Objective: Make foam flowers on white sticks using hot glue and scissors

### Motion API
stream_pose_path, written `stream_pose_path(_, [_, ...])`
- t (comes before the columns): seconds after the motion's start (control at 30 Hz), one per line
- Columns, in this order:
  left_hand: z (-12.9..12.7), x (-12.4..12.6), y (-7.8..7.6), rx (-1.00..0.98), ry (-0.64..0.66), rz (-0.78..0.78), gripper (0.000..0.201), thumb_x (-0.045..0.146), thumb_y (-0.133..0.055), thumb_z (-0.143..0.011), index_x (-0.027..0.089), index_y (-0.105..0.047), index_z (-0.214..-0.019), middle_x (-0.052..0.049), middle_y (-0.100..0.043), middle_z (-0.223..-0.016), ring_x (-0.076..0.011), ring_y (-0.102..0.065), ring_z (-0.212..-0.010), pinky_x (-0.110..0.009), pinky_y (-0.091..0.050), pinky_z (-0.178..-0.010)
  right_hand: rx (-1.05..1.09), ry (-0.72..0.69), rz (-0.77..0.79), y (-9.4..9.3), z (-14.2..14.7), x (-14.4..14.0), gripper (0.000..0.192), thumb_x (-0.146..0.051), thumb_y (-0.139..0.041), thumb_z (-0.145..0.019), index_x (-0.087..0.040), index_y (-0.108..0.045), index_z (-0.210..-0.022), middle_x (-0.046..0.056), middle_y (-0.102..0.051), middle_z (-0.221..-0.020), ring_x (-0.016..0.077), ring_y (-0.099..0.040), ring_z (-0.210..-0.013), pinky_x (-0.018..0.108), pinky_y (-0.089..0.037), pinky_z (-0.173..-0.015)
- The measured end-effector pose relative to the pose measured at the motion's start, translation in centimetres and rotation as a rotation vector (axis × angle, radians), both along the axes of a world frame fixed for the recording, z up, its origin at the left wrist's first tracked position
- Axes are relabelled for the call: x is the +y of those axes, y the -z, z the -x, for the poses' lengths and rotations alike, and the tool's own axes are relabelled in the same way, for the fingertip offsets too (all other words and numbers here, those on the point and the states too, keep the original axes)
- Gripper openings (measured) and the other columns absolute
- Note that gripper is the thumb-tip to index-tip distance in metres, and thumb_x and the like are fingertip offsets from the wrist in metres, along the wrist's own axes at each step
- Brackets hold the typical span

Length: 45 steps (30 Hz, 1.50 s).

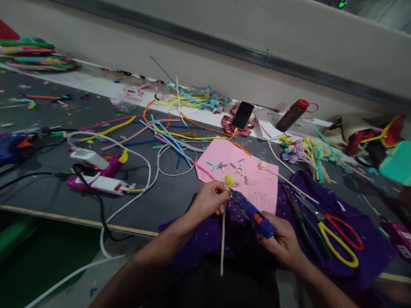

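Observation:
Between its thumb and fingers my left hand (pixel 208 200) pinches a pipe-cleaner flower with a yellow head (pixel 230 180) and a long white stem (pixel 222 244) that hangs down. My right hand (pixel 281 239) grips a blue hot glue gun (pixel 248 208), its nozzle close against the base of the yellow head; whether they touch I cannot tell. Beneath the flower lies a pink sheet (pixel 260 188) strewn with small purple and green bits. Another white-stemmed flower (pixel 263 165) rests on the sheet's right side. A purple cloth (pixel 346 231) spreads under and beside it.
Green-handled pliers (pixel 302 222) and red-and-yellow scissors (pixel 334 235) lie at right. Left stands a magenta power strip (pixel 105 169) with plugs and looping cables. Loose pipe cleaners (pixel 170 132), finished flowers (pixel 305 149), a phone (pixel 243 114) and a dark bottle (pixel 292 116) lie farther back.

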State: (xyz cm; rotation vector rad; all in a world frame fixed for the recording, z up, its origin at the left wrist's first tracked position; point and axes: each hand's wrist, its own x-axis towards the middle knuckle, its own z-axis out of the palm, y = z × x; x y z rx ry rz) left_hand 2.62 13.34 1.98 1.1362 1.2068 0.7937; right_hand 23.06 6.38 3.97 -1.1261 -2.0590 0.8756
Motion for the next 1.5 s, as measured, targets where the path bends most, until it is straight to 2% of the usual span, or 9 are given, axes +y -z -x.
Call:
stream_pose_path(0.1, [0.3,0.1,-0.3,-0.048,0.005,0.043,0.015,0.027,-0.056,-0.071,0.015,-0.052,-0.065,0.006,-0.049,-0.036,-0.0051,-0.042,-0.028,-0.013,-0.031,-0.031,-0.127,-0.004,-0.118,-0.3,-1.6,-0.3,0.007,-0.025,-0.048,-0.078,-0.019,-0.049,-0.082,-0.001,-0.05,-0.066,0.0127,-0.048,-0.056,0.024,-0.035,-0.052])
stream_pose_path(0.23, [0.9,0.5,-0.6,-0.227,0.029,0.144,0.02,0.03,-0.061,-0.069,0.012,-0.055,-0.063,0.002,-0.058,-0.048,-0.0018,-0.04,-0.03,-0.013,-0.024,-0.03,-0.4,0.025,-0.238,0.3,-4.2,-0.3,0.032,-0.03,-0.055,-0.078,-0.017,-0.048,-0.106,0.007,-0.058,-0.087,0.0192,-0.057,-0.076,0.03,-0.045,-0.064])
stream_pose_path(0.37, [1.2,0.7,-0.4,-0.372,0.135,0.24,0.024,0.031,-0.061,-0.069,0.01,-0.057,-0.058,0.002,-0.054,-0.045,-0.0005,-0.031,-0.027,-0.016,-0.015,-0.029,-0.628,0.024,-0.293,0.8,-5.0,-0.1,0.04,-0.037,-0.062,-0.075,-0.018,-0.053,-0.109,0.011,-0.058,-0.098,0.0242,-0.058,-0.087,0.035,-0.048,-0.07])
stream_pose_path(0.5, [1.0,0.6,-0.3,-0.439,0.256,0.321,0.025,0.031,-0.062,-0.069,0.01,-0.057,-0.056,0.002,-0.052,-0.044,0.0004,-0.026,-0.028,-0.017,-0.011,-0.03,-0.458,0.05,-0.342,-0.6,-3.5,0.7,0.026,-0.027,-0.059,-0.079,-0.019,-0.058,-0.104,0.009,-0.061,-0.095,0.0203,-0.059,-0.085,0.032,-0.049,-0.07])
stream_pose_path(0.63, [0.9,0.4,-0.5,-0.484,0.303,0.37,0.024,0.031,-0.065,-0.068,0.01,-0.057,-0.06,0.002,-0.055,-0.049,0.001,-0.026,-0.03,-0.016,-0.011,-0.031,-0.171,0.03,-0.154,-2.2,-0.2,2.6,0.014,-0.02,-0.055,-0.082,-0.021,-0.059,-0.095,0.003,-0.063,-0.083,0.0141,-0.06,-0.073,0.026,-0.048,-0.065])
stream_pose_path(0.8, [1.1,0.3,-0.7,-0.526,0.307,0.34,0.025,0.032,-0.066,-0.069,0.01,-0.058,-0.064,0.001,-0.056,-0.053,0.0014,-0.028,-0.03,-0.016,-0.012,-0.031,0.06,-0.001,0.076,-1.7,3.3,5.0,0.016,-0.022,-0.056,-0.081,-0.019,-0.059,-0.096,0.002,-0.064,-0.083,0.0125,-0.059,-0.071,0.024,-0.048,-0.063])
stream_pose_path(1.0, [1.3,0.1,-0.7,-0.549,0.293,0.323,0.025,0.034,-0.065,-0.068,0.01,-0.058,-0.067,0.0,-0.057,-0.053,0.0008,-0.029,-0.03,-0.015,-0.012,-0.03,0.184,0.006,0.192,-1.3,3.8,5.4,0.008,-0.024,-0.057,-0.081,-0.018,-0.06,-0.083,0.0,-0.058,-0.07,0.0091,-0.052,-0.058,0.021,-0.042,-0.052])
stream_pose_path(1.3, [1.2,-0.2,-1.0,-0.348,0.29,0.279,0.027,0.035,-0.062,-0.067,0.014,-0.05,-0.055,0.006,-0.045,-0.041,-0.002,-0.027,-0.029,-0.018,-0.014,-0.031,-0.034,-0.143,-0.096,-1.6,2.7,5.6,0.01,-0.019,-0.053,-0.082,-0.018,-0.062,-0.084,0.004,-0.063,-0.075,0.0135,-0.059,-0.07,0.027,-0.047,-0.064])
stream_pose_path(1.5, [1.1,-0.3,-0.9,-0.076,0.256,0.035,0.025,0.036,-0.061,-0.066,0.013,-0.057,-0.056,0.004,-0.049,-0.046,-0.0058,-0.04,-0.042,-0.018,-0.027,-0.042,-0.154,-0.118,-0.171,-3.3,0.4,5.8,0.01,-0.017,-0.052,-0.084,-0.018,-0.061,-0.087,0.005,-0.062,-0.08,0.0144,-0.059,-0.075,0.027,-0.047,-0.067])
